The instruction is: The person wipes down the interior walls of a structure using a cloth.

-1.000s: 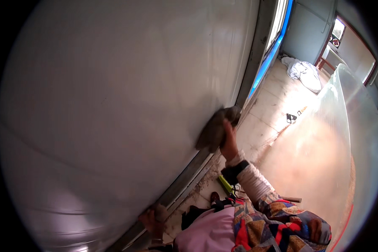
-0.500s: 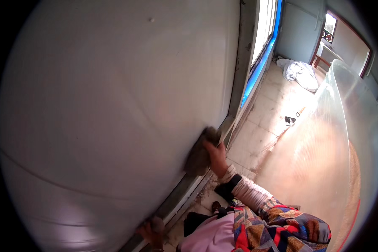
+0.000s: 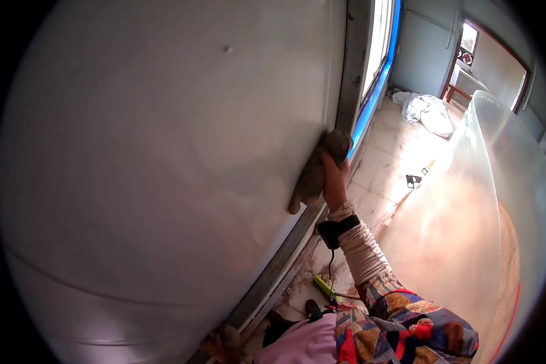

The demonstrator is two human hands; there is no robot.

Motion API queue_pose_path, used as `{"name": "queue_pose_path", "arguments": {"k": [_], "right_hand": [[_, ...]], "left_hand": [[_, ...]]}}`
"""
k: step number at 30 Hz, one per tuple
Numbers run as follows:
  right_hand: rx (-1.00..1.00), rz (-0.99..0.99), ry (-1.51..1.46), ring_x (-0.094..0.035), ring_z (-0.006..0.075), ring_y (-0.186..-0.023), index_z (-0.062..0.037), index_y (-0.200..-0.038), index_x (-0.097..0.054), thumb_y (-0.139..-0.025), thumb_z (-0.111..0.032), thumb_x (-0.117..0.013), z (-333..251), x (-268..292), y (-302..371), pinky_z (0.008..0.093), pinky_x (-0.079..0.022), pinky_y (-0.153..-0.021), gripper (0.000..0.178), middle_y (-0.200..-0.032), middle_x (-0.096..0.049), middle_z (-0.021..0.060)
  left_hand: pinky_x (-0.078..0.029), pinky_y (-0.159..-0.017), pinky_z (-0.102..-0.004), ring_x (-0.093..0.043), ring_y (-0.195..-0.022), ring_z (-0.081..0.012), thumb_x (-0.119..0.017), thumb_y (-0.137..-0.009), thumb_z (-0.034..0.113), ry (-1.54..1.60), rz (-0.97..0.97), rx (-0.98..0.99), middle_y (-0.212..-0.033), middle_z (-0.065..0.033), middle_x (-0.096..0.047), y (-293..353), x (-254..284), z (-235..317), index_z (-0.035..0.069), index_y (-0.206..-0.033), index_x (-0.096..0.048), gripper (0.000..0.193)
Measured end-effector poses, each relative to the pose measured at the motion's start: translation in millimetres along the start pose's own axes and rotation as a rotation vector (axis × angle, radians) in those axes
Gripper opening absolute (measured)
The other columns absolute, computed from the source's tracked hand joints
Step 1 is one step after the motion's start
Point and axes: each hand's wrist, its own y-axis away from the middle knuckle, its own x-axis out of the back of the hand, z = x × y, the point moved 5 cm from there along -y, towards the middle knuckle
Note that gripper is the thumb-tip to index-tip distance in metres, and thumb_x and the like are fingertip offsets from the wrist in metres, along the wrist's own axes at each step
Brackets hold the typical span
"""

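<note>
My right hand [image 3: 335, 179] is closed around a bunched grey-brown cloth [image 3: 312, 176]. The cloth lies against the large whitish panel [image 3: 164, 151], along its right edge by the grey metal frame [image 3: 353, 67]. Low in the picture, my left hand [image 3: 215, 346] is beside the lower frame rail [image 3: 267, 273]; it is dim and blurred, so its fingers do not show clearly. A black band with a dark box-like device [image 3: 337, 230] is strapped on my right wrist, and a cable hangs from it.
A curved translucent plastic sheet [image 3: 455, 218] stands to the right. White fabric [image 3: 428, 112] lies heaped on the tiled floor near a doorway. Small black hardware [image 3: 413, 181] and a yellow-green object [image 3: 326, 286] are on the floor. Blue trim [image 3: 376, 100] runs along the window.
My right hand has moved up along the panel's edge with the cloth, toward the blue window trim. My left hand has shifted slightly down in the picture.
</note>
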Motion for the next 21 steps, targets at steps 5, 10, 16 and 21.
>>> {"name": "queue_pose_path", "arguments": {"k": [5, 10, 16, 21], "right_hand": [[-0.374, 0.038, 0.061, -0.064, 0.0192, -0.077, -0.0041, -0.104, -0.064, -0.088, -0.022, -0.062, 136, 82, 34, 0.0355, -0.056, -0.069, 0.024, -0.092, -0.065, 0.0055], [-0.524, 0.069, -0.012, -0.064, 0.0212, -0.071, -0.0055, -0.098, -0.064, -0.085, -0.020, -0.062, 145, 85, 39, 0.0363, -0.056, -0.062, 0.019, -0.084, -0.064, 0.0060], [-0.071, -0.161, 0.046, -0.064, 0.0198, -0.078, -0.0008, -0.102, -0.065, -0.086, -0.018, -0.063, 8, 22, -39, 0.0337, -0.053, -0.071, 0.024, -0.087, -0.066, 0.0081], [0.130, -0.273, 0.082, -0.063, 0.0163, -0.083, 0.0028, -0.106, -0.067, -0.087, -0.017, -0.062, -107, -31, -86, 0.0305, -0.052, -0.077, 0.028, -0.092, -0.068, 0.0060]], "left_hand": [[-0.041, -0.094, -0.0565, -0.052, -0.107, -0.0389, -0.050, -0.097, 0.028, 0.029, -0.039, 0.067, -0.123, -0.0183, -0.058, 27, -31, -25, 0.011, -0.126, -0.057, 0.034], [-0.041, -0.095, -0.0564, -0.053, -0.108, -0.0386, -0.052, -0.095, 0.031, 0.041, 0.036, -0.045, -0.124, -0.0180, -0.058, 18, -17, -22, 0.011, -0.124, -0.059, 0.036], [-0.044, -0.086, -0.0555, -0.055, -0.096, -0.0381, -0.053, -0.094, 0.034, 0.377, 0.223, 0.410, -0.112, -0.0163, -0.061, -11, 0, -1, 0.011, -0.116, -0.062, 0.033], [-0.043, -0.088, -0.0562, -0.054, -0.099, -0.0388, -0.051, -0.096, 0.034, 0.001, 0.032, 0.020, -0.108, -0.0160, -0.060, -26, 15, 15, 0.011, -0.116, -0.062, 0.032]]}}
